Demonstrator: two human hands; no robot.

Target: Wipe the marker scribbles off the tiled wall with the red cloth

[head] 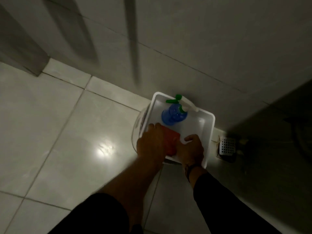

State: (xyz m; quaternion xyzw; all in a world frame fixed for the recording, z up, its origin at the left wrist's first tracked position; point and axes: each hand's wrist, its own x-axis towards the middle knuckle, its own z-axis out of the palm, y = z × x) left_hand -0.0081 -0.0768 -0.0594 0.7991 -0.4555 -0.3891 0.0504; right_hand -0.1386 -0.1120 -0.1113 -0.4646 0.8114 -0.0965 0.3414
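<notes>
The red cloth lies folded in a white plastic tray that stands on the floor against the tiled wall. My left hand covers the cloth's left edge. My right hand is on its right and near edge. Both hands grip the cloth inside the tray, and much of it is hidden under them. No marker scribbles show on the part of the wall in view. The picture is dim and slightly blurred.
A blue spray bottle with a green and white trigger stands at the tray's far end. The tray rests on a pale bucket. A white floor drain grate is right of it. A door frame is at the far left.
</notes>
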